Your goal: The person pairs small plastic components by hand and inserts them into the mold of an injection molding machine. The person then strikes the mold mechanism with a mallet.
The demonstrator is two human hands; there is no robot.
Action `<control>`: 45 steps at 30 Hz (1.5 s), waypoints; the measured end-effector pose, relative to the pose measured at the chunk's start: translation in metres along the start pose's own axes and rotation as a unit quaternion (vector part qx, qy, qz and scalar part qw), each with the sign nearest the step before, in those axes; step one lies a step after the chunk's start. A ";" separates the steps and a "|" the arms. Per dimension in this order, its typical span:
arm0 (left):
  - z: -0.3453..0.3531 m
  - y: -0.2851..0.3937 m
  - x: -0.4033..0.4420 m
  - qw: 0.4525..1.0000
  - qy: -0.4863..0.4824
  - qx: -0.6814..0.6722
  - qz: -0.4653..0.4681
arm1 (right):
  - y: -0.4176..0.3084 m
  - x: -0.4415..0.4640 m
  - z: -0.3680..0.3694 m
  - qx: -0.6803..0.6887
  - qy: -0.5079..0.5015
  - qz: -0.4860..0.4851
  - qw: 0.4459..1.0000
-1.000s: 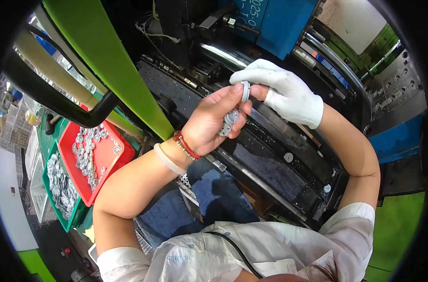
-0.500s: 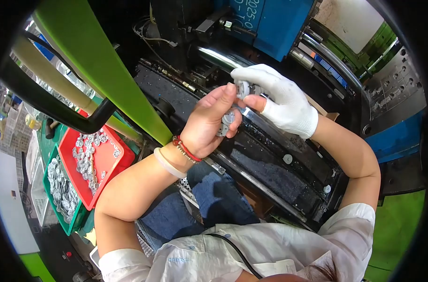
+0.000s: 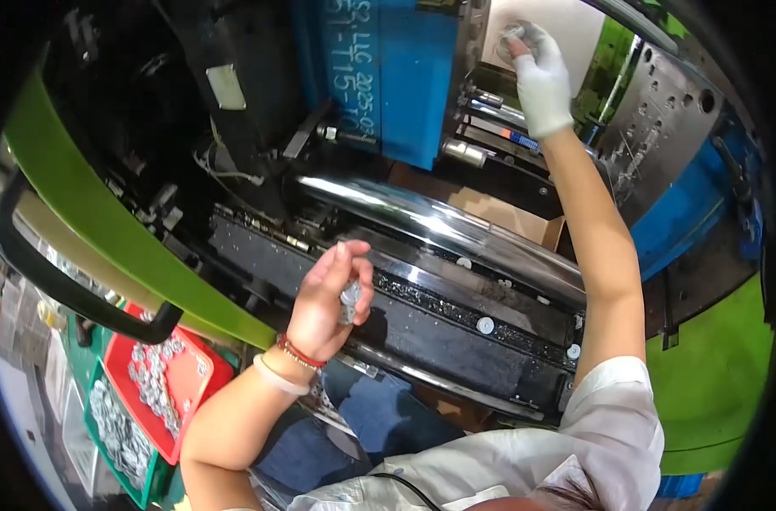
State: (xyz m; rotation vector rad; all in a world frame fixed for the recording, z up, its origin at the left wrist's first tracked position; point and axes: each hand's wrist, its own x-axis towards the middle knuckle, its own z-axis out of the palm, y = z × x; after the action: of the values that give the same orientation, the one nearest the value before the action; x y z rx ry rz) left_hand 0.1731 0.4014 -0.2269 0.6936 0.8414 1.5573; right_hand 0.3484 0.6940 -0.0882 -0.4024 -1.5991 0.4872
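Observation:
My bare left hand is curled around small grey round parts, above the dark rail of the machine. A red beaded bracelet and a pale band are on that wrist. My right hand, in a white glove with bare thumb showing, reaches up between the blue mould block and the drilled metal plate. Its thumb and fingers close on a round, greyish part, blurred, in front of a pale panel.
A polished steel bar crosses the machine below my right hand. Loose discs lie on the lower ledge. At left are a green frame post, a red tray and a green tray holding grey parts.
My right hand has moved away from my left, up and to the right into the machine. My left hand has shifted down and left in view, still holding parts. The camera view has turned.

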 end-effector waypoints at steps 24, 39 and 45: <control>0.000 -0.007 0.005 0.999 0.027 0.018 -0.007 | 0.140 0.077 0.018 -0.180 0.031 0.077 0.980; 0.001 -0.008 0.006 0.999 0.034 0.011 -0.018 | 0.136 0.082 0.018 -0.217 0.005 0.077 0.973; 0.001 -0.009 0.004 0.999 0.030 0.021 -0.018 | 0.145 0.082 0.025 -0.184 0.062 0.075 0.978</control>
State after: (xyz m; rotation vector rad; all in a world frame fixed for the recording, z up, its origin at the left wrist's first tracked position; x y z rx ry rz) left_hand 0.1785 0.4059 -0.2332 0.6610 0.9278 1.5391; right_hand 0.3120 0.8586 -0.0980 -0.8237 -1.5440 0.2707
